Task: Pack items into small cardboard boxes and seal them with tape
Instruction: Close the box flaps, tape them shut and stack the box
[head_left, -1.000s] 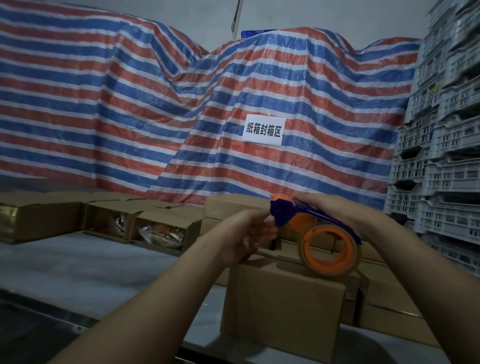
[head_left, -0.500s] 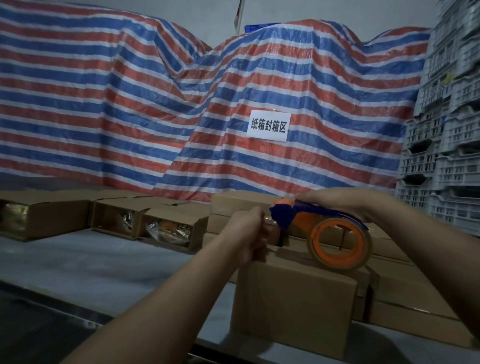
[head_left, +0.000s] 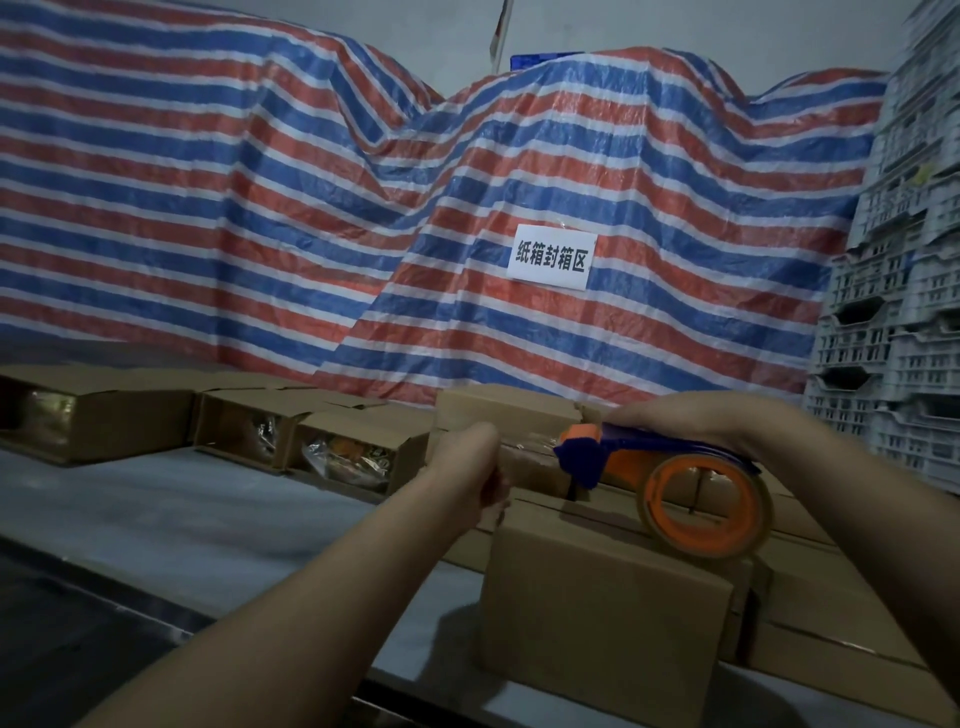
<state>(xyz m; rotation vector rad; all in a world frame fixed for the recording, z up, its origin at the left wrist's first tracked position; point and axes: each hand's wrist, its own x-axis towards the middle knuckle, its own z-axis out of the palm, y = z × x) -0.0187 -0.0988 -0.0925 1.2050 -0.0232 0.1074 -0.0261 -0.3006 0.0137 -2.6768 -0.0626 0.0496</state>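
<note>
Head view: your right hand (head_left: 691, 426) grips the tape gun (head_left: 649, 467) from above, fingers wrapped over its blue frame, orange roll hanging just above the box (head_left: 597, 597) top. Your left hand (head_left: 467, 473) is a closed fist at the box's far left corner, pinching what looks like the tape end; hard to tell in the dim light. Box sits at the tabletop (head_left: 156, 519) near edge, flaps shut. Open boxes (head_left: 332, 452) lie left, tarp (head_left: 363, 234) behind.
</note>
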